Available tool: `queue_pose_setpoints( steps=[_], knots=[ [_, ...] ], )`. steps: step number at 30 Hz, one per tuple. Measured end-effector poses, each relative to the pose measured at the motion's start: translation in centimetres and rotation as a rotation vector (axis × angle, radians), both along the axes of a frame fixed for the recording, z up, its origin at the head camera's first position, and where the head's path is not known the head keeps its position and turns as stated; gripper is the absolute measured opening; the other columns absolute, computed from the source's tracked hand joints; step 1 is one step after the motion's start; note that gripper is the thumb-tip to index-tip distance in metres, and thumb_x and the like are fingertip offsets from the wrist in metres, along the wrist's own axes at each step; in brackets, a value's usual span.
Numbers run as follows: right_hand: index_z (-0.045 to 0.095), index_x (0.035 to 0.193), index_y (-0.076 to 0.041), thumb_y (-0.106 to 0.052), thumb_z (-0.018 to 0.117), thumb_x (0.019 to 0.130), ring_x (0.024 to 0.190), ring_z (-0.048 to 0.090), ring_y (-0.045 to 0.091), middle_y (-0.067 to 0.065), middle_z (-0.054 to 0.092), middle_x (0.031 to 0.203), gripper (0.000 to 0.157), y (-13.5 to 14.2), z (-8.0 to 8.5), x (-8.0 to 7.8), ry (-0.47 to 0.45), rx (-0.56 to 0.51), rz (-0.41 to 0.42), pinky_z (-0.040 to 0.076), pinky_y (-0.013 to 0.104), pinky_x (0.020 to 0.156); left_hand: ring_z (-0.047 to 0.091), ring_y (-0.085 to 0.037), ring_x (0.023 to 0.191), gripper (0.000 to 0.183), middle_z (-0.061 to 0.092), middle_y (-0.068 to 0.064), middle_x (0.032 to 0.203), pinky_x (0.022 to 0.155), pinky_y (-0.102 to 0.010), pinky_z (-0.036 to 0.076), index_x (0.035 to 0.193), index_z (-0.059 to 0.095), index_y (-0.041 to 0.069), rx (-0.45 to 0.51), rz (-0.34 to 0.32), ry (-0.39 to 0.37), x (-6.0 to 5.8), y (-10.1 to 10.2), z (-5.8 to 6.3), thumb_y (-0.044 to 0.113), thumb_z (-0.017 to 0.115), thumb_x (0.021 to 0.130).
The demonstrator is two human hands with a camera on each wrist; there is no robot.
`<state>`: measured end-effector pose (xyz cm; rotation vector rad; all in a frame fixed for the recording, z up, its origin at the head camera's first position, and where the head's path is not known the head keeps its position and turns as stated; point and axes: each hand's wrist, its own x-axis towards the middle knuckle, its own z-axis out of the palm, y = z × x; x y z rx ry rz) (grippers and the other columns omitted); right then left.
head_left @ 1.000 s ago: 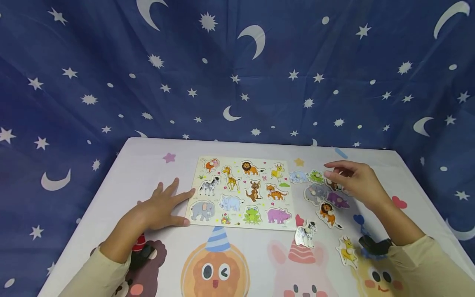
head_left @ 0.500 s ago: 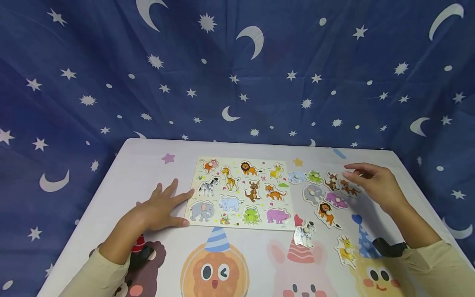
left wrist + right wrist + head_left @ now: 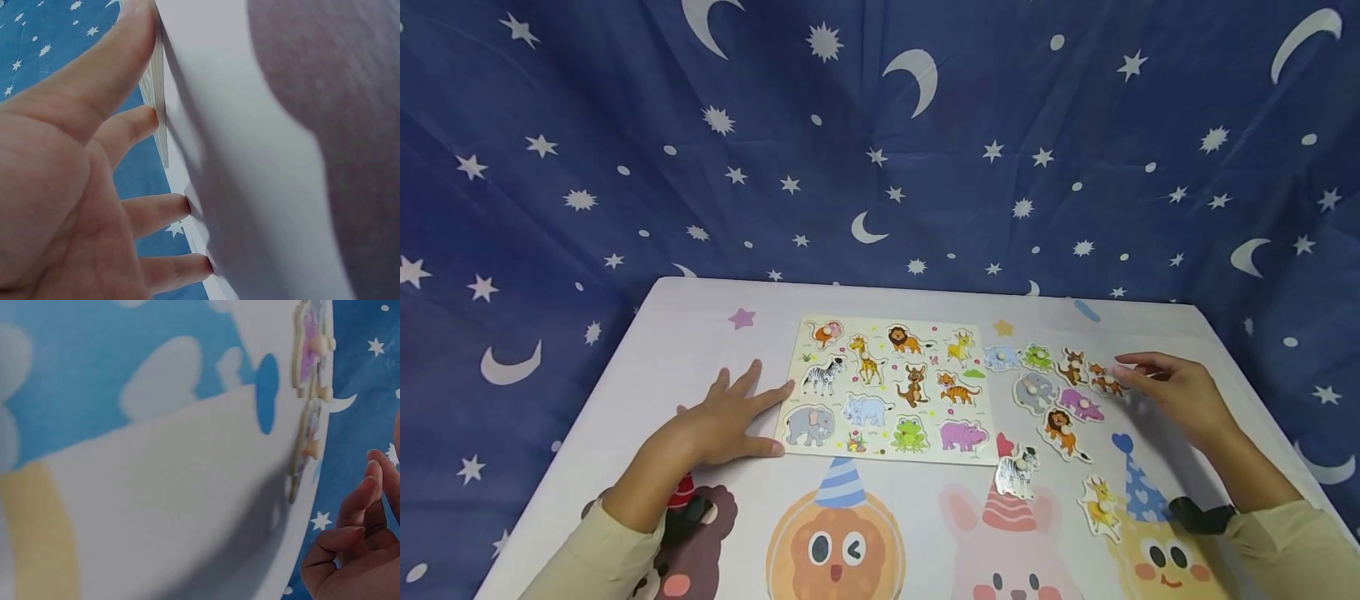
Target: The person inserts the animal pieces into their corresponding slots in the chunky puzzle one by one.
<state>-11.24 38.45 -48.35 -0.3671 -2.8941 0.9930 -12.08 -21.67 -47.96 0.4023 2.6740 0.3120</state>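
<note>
A wooden animal puzzle board (image 3: 891, 390) lies on the table in the head view. My left hand (image 3: 722, 417) rests beside its left edge with the fingers spread; in the left wrist view the thumb and a finger touch the board's edge (image 3: 161, 106). My right hand (image 3: 1183, 400) hovers by the tiger piece (image 3: 1107, 379), thumb and index finger slightly parted. The right wrist view shows that hand (image 3: 362, 537) apart from the knobbed pieces, its other fingers bent. Knobs show on the monkey (image 3: 826, 333) and the giraffe (image 3: 867, 360) in the board.
Right of the board lie loose knobbed pieces: kangaroo (image 3: 1072, 367), frog (image 3: 1039, 357), rhino (image 3: 1002, 357), elephant (image 3: 1034, 392), hippo (image 3: 1081, 405), lion (image 3: 1063, 433), zebra (image 3: 1017, 472) and a yellow antelope (image 3: 1101, 508). A blue star-patterned curtain (image 3: 880, 167) hangs behind the table.
My right hand has moved right and slightly down from above the kangaroo to the tiger's right side, uncovering both pieces. My left hand has stayed at the board's edge.
</note>
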Motion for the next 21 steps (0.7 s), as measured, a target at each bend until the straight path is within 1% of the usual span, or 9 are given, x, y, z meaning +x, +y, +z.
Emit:
queue_pose_setpoints(
  steps=[4, 6, 11, 14, 18, 21],
  knots=[
    [0.068, 0.131, -0.008, -0.053, 0.071, 0.092, 0.083, 0.053, 0.015, 0.004, 0.063, 0.097, 0.060, 0.0, -0.3, 0.2, -0.019, -0.008, 0.020, 0.045, 0.022, 0.063, 0.007, -0.065, 0.149, 0.096, 0.014, -0.025, 0.169, 0.086, -0.096, 0.019, 0.157, 0.039, 0.036, -0.002, -0.001, -0.003, -0.2, 0.0, -0.2, 0.064, 0.079, 0.075],
    [0.069, 0.131, -0.009, -0.053, 0.072, 0.092, 0.084, 0.055, 0.015, 0.005, 0.067, 0.102, 0.059, -0.3, -0.3, 0.4, -0.036, 0.000, 0.034, 0.046, 0.021, 0.064, 0.007, -0.066, 0.149, 0.096, 0.014, -0.025, 0.169, 0.086, -0.096, 0.018, 0.157, 0.039, 0.036, -0.002, -0.004, -0.004, -0.2, 0.0, -0.3, 0.064, 0.080, 0.074],
    [0.071, 0.129, -0.008, -0.050, 0.074, 0.091, 0.088, 0.055, 0.016, 0.013, 0.069, 0.114, 0.056, -1.6, 0.1, 0.9, -0.071, 0.007, 0.105, 0.048, 0.020, 0.067, 0.008, -0.066, 0.148, 0.096, 0.015, -0.025, 0.169, 0.086, -0.096, 0.019, 0.157, 0.040, 0.035, 0.001, -0.005, 0.002, 0.0, 0.0, -0.2, 0.064, 0.079, 0.074],
    [0.072, 0.127, -0.010, -0.050, 0.075, 0.091, 0.089, 0.056, 0.017, 0.014, 0.070, 0.114, 0.054, -2.4, 0.3, 1.4, -0.093, -0.007, 0.145, 0.052, 0.020, 0.069, 0.008, -0.066, 0.149, 0.095, 0.015, -0.026, 0.169, 0.086, -0.096, 0.019, 0.157, 0.040, 0.035, 0.005, -0.005, 0.003, 0.0, 0.0, -0.1, 0.063, 0.080, 0.075],
    [0.074, 0.125, -0.012, -0.047, 0.077, 0.089, 0.087, 0.060, 0.016, 0.011, 0.071, 0.111, 0.050, -3.3, 0.3, 1.9, -0.119, -0.058, 0.228, 0.057, 0.023, 0.070, 0.008, -0.065, 0.149, 0.095, 0.015, -0.025, 0.169, 0.087, -0.096, 0.019, 0.157, 0.040, 0.034, 0.002, -0.008, 0.005, 0.0, 0.0, 0.0, 0.063, 0.079, 0.076],
    [0.075, 0.123, -0.012, -0.041, 0.078, 0.090, 0.088, 0.062, 0.014, 0.010, 0.072, 0.114, 0.044, -3.7, 0.1, 2.0, -0.134, -0.109, 0.303, 0.057, 0.023, 0.071, 0.007, -0.065, 0.149, 0.095, 0.014, -0.025, 0.169, 0.087, -0.096, 0.019, 0.157, 0.040, 0.034, 0.001, -0.007, -0.003, 0.0, 0.0, 0.0, 0.064, 0.079, 0.076]
  ],
)
